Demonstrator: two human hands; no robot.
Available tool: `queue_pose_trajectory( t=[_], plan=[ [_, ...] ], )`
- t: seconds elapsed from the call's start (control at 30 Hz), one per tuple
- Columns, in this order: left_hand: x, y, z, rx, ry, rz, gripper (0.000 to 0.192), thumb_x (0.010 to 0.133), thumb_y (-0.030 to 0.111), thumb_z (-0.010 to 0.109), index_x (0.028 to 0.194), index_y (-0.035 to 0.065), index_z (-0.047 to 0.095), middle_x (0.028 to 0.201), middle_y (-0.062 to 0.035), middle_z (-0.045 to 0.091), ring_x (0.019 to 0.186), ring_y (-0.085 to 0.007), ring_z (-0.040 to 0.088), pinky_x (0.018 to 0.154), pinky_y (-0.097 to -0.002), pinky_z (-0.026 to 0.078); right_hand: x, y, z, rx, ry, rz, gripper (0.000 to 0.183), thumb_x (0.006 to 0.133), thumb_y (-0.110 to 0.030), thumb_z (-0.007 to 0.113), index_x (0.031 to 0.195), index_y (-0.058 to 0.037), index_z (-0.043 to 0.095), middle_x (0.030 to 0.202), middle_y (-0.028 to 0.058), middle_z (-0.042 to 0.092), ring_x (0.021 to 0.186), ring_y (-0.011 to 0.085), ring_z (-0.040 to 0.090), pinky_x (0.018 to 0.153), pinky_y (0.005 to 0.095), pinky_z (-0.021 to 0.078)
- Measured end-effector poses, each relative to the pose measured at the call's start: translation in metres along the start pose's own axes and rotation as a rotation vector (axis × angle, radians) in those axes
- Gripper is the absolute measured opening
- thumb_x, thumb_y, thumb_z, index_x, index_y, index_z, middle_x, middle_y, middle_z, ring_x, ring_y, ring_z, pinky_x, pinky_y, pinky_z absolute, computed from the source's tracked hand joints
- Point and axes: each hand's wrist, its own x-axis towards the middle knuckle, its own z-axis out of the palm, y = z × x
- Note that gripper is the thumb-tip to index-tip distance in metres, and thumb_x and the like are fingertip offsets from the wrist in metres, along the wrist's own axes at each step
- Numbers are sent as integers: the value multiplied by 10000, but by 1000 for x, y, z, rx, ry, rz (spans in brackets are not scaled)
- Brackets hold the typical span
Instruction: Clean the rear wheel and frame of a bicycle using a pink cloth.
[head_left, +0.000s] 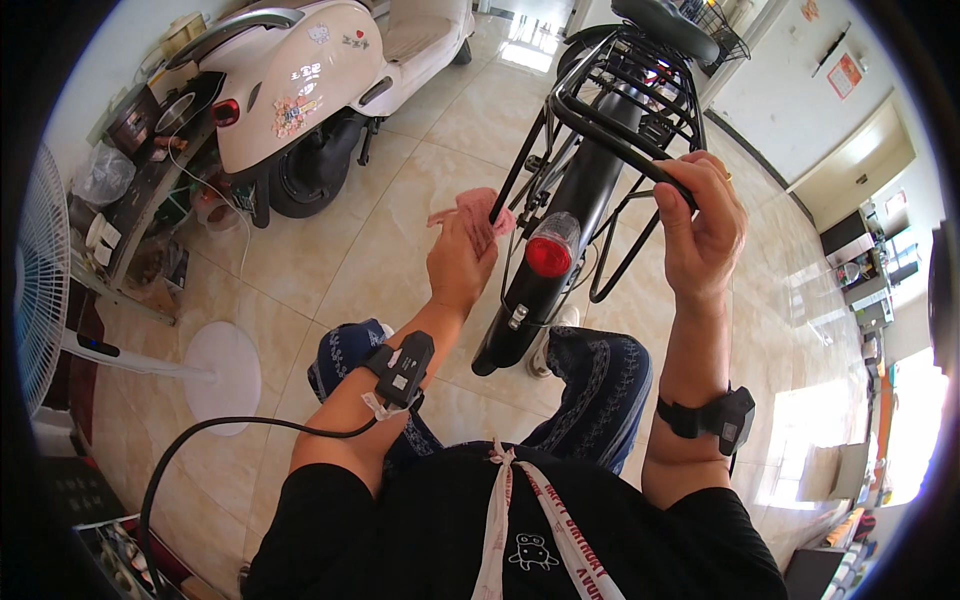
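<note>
In front of me stands the rear of a bicycle, with a black metal rear rack (611, 139), a black mudguard (581, 195) and a red tail light (548, 256). My left hand (459, 262) holds a pink cloth (474, 213) wrapped against a thin black strut on the rack's left side. My right hand (703, 225) grips the rear right corner of the rack's tube, thumb and fingers closed around it. The saddle (667, 28) is at the top of the view, beyond the rack. Part of the wheel is hidden under the mudguard.
A cream motor scooter (300, 82) stands to the upper left, beside a cluttered low shelf (161, 202). On the left is a white standing fan (221, 367) with a cable near it. A black cable (217, 421) runs from my left arm. My knees flank the mudguard's lower end.
</note>
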Motion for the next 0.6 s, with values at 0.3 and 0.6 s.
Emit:
queue_pose_trajectory(
  t=[0.3,0.6],
  plan=[
    [67,27,-22,-124,-9,256,362,808,322,639,955,3,553,908,-156,611,793,-351,608,654,-394,485,2,2,3,16,29,-44,123,725,-48,681,827,3,638,609,45,494,629,205,454,624,298,390],
    [85,-27,46,-811,-657,-232,339,859,217,588,1116,0,551,996,-127,636,894,-211,601,814,-324,477,-3,10,2,-11,61,-165,246,833,-233,634,850,11,605,669,71,595,540,174,440,690,383,439]
  ],
)
